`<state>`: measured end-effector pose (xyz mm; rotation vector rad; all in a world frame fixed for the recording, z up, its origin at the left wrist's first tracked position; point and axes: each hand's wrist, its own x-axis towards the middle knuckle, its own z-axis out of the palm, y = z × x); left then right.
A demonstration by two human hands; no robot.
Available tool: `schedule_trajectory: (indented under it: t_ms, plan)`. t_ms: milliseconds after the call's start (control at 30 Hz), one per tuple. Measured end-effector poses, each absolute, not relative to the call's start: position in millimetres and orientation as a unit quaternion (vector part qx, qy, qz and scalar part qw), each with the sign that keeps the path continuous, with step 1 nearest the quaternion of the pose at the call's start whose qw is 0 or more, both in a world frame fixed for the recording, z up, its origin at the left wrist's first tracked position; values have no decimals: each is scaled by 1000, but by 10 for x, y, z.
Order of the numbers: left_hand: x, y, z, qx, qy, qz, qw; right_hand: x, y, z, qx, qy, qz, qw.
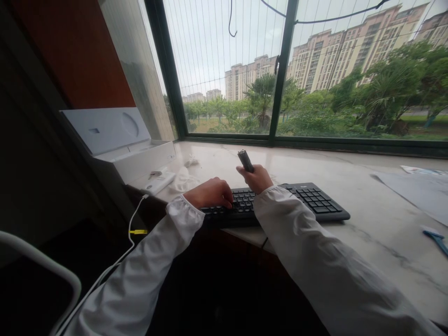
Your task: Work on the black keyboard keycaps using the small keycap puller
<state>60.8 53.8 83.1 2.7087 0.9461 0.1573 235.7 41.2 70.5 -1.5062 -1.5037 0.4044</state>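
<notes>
A black keyboard lies along the front edge of the pale marble ledge. My right hand is wrapped round a short black cylindrical object, held above the keyboard with its far end tilted up and left. Over the left part of the keys is my left hand, its fingers curled downward near the keys; whether it pinches anything small is hidden.
An open white box stands at the left, beside a white power strip with a cable hanging off the edge. Crumpled tissue lies near it. Papers and a blue object are at the right. Windows stand behind.
</notes>
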Motion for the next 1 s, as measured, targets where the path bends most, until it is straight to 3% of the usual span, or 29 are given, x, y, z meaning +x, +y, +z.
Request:
schedule_trajectory:
  t_ms: [333,1000]
  plan:
    - [596,552,803,921,344,69,168,2357,400,710,-610,-615,162,473]
    - [635,510,792,923,360,65,120,2354,396,701,-608,-616,162,475]
